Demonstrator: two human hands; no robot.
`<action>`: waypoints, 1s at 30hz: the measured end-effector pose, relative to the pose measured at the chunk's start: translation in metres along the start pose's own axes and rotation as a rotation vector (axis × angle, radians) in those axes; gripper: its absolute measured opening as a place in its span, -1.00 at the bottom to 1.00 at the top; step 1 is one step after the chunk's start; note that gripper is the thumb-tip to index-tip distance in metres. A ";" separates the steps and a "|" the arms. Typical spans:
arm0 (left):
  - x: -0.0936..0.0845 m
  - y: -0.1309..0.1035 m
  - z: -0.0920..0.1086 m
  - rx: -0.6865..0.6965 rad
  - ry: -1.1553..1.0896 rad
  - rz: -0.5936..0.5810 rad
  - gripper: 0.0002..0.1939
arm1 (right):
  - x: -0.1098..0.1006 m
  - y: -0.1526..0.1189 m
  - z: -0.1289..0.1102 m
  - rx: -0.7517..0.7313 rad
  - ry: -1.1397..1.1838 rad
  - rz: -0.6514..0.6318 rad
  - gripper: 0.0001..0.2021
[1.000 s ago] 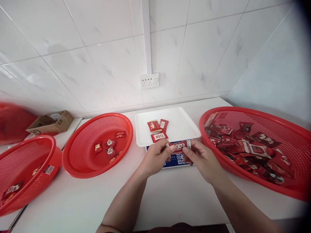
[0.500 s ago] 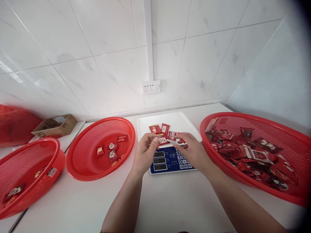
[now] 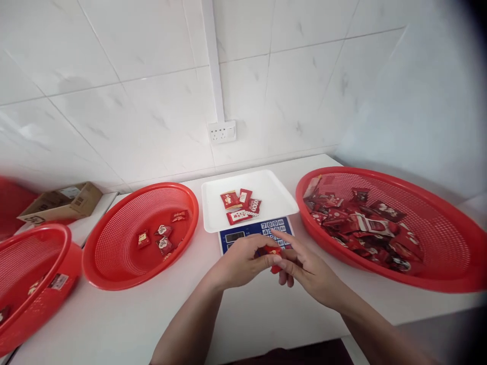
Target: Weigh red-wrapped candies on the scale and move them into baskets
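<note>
My left hand and my right hand meet in front of the scale. Between their fingers is a small red packet, partly covered by the fingertips; both hands are closed on it. Behind them, several red packets lie together on the white tray of the scale. The scale's blue keypad panel is partly hidden under my hands.
On the right, a large red basket holds many red packets. Left of the scale, another red basket has several packets. A third red basket and a cardboard box are at far left.
Both hands have drawn back from the tray toward me and come together around a red packet. The packets on the tray are now uncovered. The view has shifted right.
</note>
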State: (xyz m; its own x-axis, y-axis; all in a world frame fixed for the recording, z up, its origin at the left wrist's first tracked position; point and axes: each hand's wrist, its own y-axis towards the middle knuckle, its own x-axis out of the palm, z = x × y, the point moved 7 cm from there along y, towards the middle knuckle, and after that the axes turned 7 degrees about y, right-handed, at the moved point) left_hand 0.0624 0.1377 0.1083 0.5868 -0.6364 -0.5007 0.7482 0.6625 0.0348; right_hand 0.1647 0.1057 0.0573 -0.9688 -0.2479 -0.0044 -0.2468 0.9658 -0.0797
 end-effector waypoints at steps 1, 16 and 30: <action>0.003 0.000 -0.001 -0.007 -0.029 -0.024 -0.78 | 0.001 -0.002 0.001 0.000 0.000 -0.003 -0.42; 0.011 0.002 -0.020 -0.146 -0.379 -0.082 -0.75 | -0.215 -0.029 -0.022 0.305 -1.058 0.242 -0.36; -0.012 -0.002 -0.014 -0.148 -0.376 0.061 -0.70 | -0.246 -0.021 -0.031 0.247 -0.661 0.351 -0.68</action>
State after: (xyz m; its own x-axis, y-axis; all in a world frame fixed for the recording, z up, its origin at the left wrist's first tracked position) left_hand 0.0494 0.1493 0.1018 0.7213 -0.6763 -0.1497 0.6722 0.7356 -0.0842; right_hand 0.4074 0.1488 0.0909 -0.7550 -0.0001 -0.6558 0.1587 0.9703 -0.1828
